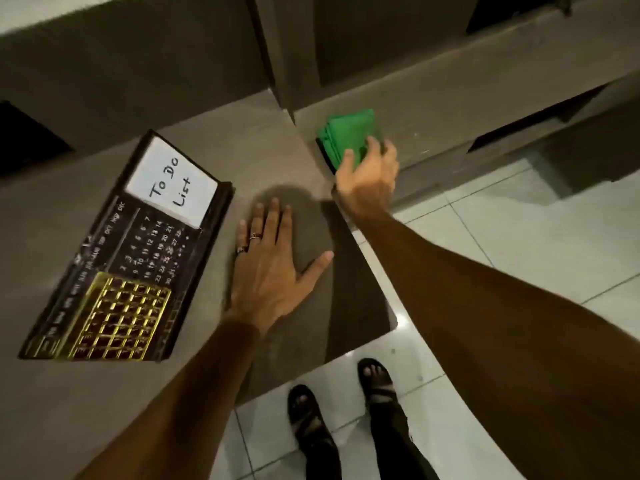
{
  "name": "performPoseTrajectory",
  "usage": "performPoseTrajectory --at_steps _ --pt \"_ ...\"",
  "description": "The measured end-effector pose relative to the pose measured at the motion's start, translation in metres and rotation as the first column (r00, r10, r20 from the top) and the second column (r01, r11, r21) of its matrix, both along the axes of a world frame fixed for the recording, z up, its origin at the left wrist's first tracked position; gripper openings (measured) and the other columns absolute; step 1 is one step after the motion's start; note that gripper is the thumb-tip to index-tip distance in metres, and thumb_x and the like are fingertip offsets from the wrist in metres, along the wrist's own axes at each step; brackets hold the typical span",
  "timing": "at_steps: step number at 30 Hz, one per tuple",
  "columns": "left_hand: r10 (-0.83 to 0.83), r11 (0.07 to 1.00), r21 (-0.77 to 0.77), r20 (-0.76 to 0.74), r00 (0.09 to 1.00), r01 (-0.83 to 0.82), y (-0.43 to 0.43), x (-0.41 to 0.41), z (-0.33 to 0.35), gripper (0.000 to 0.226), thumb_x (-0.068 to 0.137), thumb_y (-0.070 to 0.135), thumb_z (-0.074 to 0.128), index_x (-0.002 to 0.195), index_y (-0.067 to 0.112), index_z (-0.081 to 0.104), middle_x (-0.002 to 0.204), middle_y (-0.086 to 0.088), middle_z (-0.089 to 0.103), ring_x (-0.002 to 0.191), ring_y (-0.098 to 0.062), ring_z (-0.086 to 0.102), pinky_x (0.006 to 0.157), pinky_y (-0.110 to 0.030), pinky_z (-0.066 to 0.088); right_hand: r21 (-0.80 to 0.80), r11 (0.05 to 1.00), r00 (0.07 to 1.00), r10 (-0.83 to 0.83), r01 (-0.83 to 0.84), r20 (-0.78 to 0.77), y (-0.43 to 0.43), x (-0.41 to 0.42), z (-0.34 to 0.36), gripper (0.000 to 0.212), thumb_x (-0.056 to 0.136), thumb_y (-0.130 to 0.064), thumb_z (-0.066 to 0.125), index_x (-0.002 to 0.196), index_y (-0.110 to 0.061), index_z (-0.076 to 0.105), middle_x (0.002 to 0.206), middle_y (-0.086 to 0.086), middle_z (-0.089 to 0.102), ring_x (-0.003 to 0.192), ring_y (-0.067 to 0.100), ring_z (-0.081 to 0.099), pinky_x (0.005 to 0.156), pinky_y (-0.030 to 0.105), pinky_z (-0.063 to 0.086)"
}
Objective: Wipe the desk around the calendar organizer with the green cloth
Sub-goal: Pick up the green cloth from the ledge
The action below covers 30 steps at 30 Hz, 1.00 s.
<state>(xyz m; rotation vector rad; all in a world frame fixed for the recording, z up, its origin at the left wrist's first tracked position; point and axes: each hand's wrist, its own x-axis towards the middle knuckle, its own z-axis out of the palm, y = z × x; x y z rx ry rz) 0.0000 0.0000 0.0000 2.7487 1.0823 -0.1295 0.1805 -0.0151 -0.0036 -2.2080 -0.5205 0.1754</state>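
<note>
A folded green cloth [348, 135] lies on a lower grey ledge to the right of the desk. My right hand [370, 178] reaches over it, fingers curled onto its near edge; whether they are closed around it cannot be told. The black calendar organizer [138, 258] rests on the grey desk [249, 147] at the left, with a white "To Do List" card and a yellow grid frame on it. My left hand [273, 268] lies flat on the desk just right of the organizer, fingers spread, holding nothing.
A dark upright panel [294, 46] rises behind the desk corner. The desk's right edge drops to a white tiled floor [519, 220], where my sandalled feet [346, 403] stand. Grey shelf ledges run along the back right.
</note>
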Motion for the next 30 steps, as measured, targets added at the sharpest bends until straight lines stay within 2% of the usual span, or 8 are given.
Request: performPoseTrajectory --at_steps 4,10,12,14,17,21,25,30 --pt "0.002 0.997 0.080 -0.003 1.000 -0.002 0.004 0.000 -0.012 0.102 0.081 0.085 0.014 0.154 0.014 0.008 0.163 -0.010 0.007 0.150 -0.028 0.004 0.121 -0.051 0.004 -0.040 0.963 0.922 -0.268 0.268 -0.280 0.022 0.028 -0.025 0.064 0.090 -0.038 0.059 0.142 -0.008 0.037 0.140 0.021 0.038 0.126 0.037 0.041 0.102 0.043 0.037" --pt "-0.007 0.996 0.091 0.046 0.999 0.002 0.006 0.001 -0.014 0.098 0.083 0.083 0.019 0.152 0.014 0.018 0.162 -0.009 0.016 0.150 -0.028 0.010 0.120 -0.053 0.013 -0.183 0.896 0.823 -0.444 0.405 -0.355 0.053 0.056 -0.037 0.091 0.074 -0.040 0.077 0.147 -0.017 0.028 0.141 0.011 0.043 0.125 0.031 0.044 0.098 0.042 0.042" --pt "-0.003 0.996 0.085 0.056 0.998 -0.001 0.005 0.000 -0.014 0.098 0.083 0.083 0.019 0.152 0.014 0.019 0.162 -0.009 0.015 0.150 -0.027 0.009 0.120 -0.053 0.015 -0.151 0.894 0.794 -0.444 0.422 -0.415 0.056 0.059 -0.039 0.079 0.070 -0.033 0.080 0.136 -0.013 0.040 0.129 0.009 0.053 0.119 0.028 0.051 0.093 0.039 0.046" --pt "0.002 0.997 0.076 0.047 0.999 -0.005 0.007 0.001 -0.012 0.098 0.083 0.083 0.018 0.153 0.014 0.017 0.163 -0.008 0.013 0.151 -0.027 0.007 0.120 -0.053 0.014 -0.063 0.909 0.783 -0.389 0.412 -0.485 0.057 0.058 -0.038 0.052 0.069 -0.027 0.079 0.106 -0.014 0.045 0.102 0.005 0.053 0.100 0.025 0.059 0.075 0.033 0.053" --pt "-0.001 0.998 0.062 0.020 1.000 0.000 0.006 0.002 -0.013 0.099 0.082 0.084 0.016 0.154 0.015 0.013 0.164 -0.008 0.008 0.151 -0.026 0.002 0.120 -0.054 0.011 0.075 0.911 0.771 -0.298 0.406 -0.563 0.056 0.051 -0.024 0.048 0.070 -0.020 0.078 0.107 -0.013 0.048 0.099 0.004 0.051 0.083 0.019 0.059 0.056 0.025 0.051" --pt "-0.010 0.998 0.064 0.030 1.000 0.008 0.006 0.001 -0.014 0.100 0.082 0.084 0.015 0.154 0.015 0.011 0.164 -0.008 0.006 0.151 -0.026 0.000 0.120 -0.054 0.009 0.291 0.856 0.737 -0.145 0.428 -0.660 0.041 0.035 0.009 0.044 0.071 -0.009 0.073 0.108 -0.012 0.052 0.104 0.010 0.062 0.089 0.022 0.066 0.066 0.031 0.059" --pt "-0.004 0.997 0.072 0.039 0.999 0.001 0.005 0.001 -0.011 0.096 0.085 0.081 0.015 0.154 0.015 0.012 0.164 -0.008 0.008 0.151 -0.027 0.002 0.120 -0.054 0.011 0.498 0.789 0.672 0.150 0.361 -0.726 0.013 0.006 0.050 0.049 0.074 0.001 0.070 0.118 -0.011 0.052 0.111 0.014 0.065 0.097 0.027 0.067 0.071 0.043 0.060" --pt "-0.025 0.999 -0.040 0.018 1.000 0.026 0.009 -0.002 0.005 0.094 0.086 0.078 0.020 0.154 0.016 0.007 0.164 -0.007 0.008 0.151 -0.025 0.000 0.122 -0.051 0.008 0.618 0.700 0.461 0.444 0.357 -0.769 -0.025 -0.034 0.082 0.030 0.084 -0.016 0.071 0.113 -0.014 0.066 0.110 0.010 0.072 0.098 0.023 0.071 0.077 0.039 0.059"
